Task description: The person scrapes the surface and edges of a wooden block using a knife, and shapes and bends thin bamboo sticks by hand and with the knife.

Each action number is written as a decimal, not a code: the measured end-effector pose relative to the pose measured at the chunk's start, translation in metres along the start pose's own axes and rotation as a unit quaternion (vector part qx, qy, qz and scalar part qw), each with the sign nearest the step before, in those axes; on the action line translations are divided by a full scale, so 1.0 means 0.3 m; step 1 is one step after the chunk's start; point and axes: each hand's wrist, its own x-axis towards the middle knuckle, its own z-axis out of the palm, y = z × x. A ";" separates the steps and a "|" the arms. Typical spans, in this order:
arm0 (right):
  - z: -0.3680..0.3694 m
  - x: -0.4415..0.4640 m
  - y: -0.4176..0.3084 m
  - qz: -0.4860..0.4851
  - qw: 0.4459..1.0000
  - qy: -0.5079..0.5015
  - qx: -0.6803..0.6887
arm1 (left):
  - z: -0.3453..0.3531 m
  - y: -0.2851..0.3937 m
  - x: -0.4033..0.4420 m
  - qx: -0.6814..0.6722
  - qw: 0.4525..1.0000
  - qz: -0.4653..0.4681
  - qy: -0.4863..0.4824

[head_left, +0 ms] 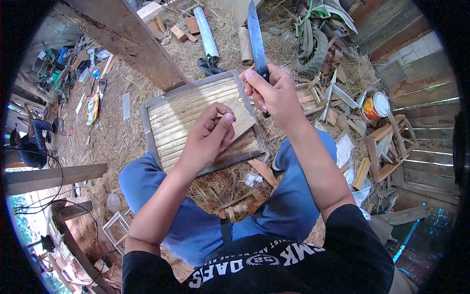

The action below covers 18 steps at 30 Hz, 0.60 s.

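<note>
Your right grip (277, 98) is closed firmly around the black handle of a long, steel-bladed knife (257, 41), its tip pointing away from you. Your left grip (208, 134) pinches a thin, pale strip (238, 96) between thumb and fingers; the strip slants up to your right fingers, though you can't tell whether it meets the blade. It sits above a slatted, grey-framed wooden tabletop (171, 115), near the right edge, over a flat, pale wooden board (245, 115). Your widest room is leftward across the slats; a thick brown wooden post (127, 41) rises at the far edge.
</note>
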 end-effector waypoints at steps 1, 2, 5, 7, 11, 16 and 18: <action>0.000 0.001 -0.003 -0.006 1.000 0.005 -0.018 | 0.002 0.004 -0.004 0.000 1.000 0.001 0.001; -0.002 0.001 -0.007 -0.013 0.999 0.010 -0.035 | 0.008 0.011 -0.011 0.007 1.000 0.013 0.015; -0.022 0.005 -0.046 -0.037 0.997 0.041 -0.062 | 0.014 0.025 -0.027 0.022 0.999 0.036 0.030; -0.035 0.008 -0.058 -0.045 0.997 0.044 -0.034 | 0.014 0.023 -0.031 0.029 0.998 0.047 0.030; -0.050 0.011 -0.065 -0.054 0.997 0.047 0.024 | 0.014 0.026 -0.039 0.031 0.997 0.072 0.019; -0.052 0.010 -0.064 -0.049 0.998 0.028 0.020 | 0.020 0.019 -0.040 0.022 0.997 0.074 0.024; -0.051 0.012 -0.064 -0.046 0.998 0.026 0.027 | 0.013 0.016 -0.039 0.040 0.997 0.064 0.023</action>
